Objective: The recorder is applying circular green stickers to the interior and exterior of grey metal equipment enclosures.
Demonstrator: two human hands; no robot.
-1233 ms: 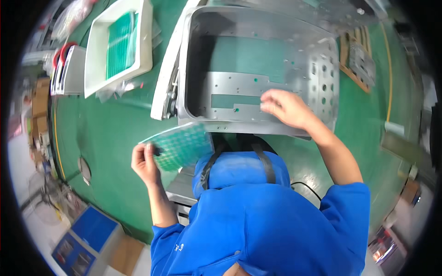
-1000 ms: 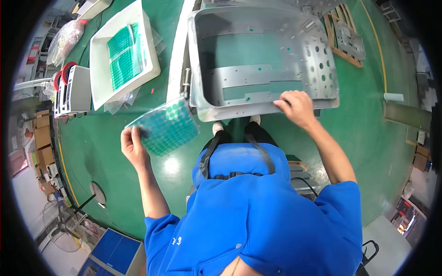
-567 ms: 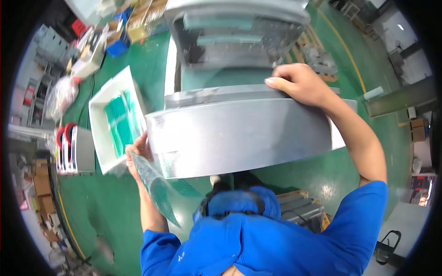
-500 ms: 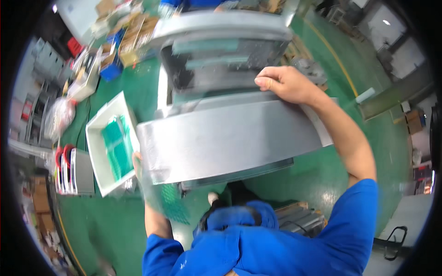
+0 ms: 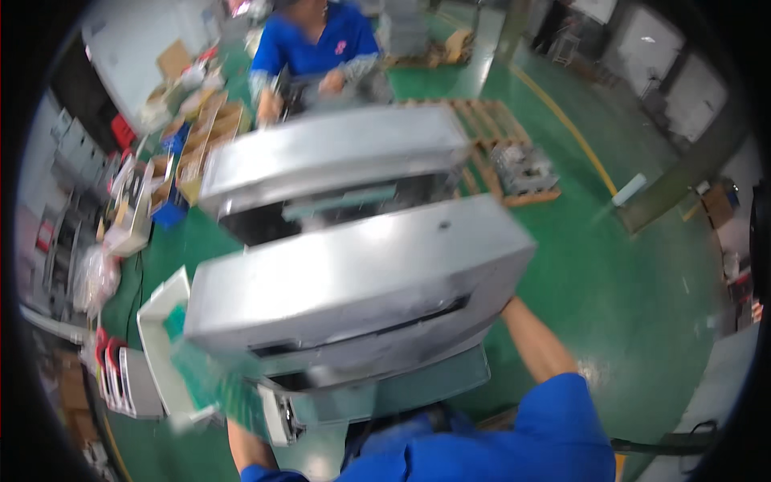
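A large silver metal housing [image 5: 353, 281] fills the middle, tilted, with a dark slot along its near face. At its right end, the edge of my right hand [image 5: 509, 309] grips from beneath; the fingers are hidden behind the metal. My left forearm [image 5: 247, 450] reaches up to the lower left corner, where a translucent green bubble-wrap sheet [image 5: 229, 394] covers the hand. Those fingers cannot be made out. Under the housing lies a grey-green glassy panel [image 5: 401, 394].
Beyond stands another silver housing [image 5: 333, 157]. A co-worker in blue [image 5: 317, 44] faces me behind it, hands at a dark object. A white bin [image 5: 152, 353] is at left, near red-handled white items [image 5: 120, 377]. A wooden pallet [image 5: 502, 128] carrying metal parts [image 5: 522, 167] lies far right.
The near housing has tipped, so its slotted face shows. My right hand went from its top far edge to its right end, lower down. The bubble wrap swung left. The co-worker is more in view.
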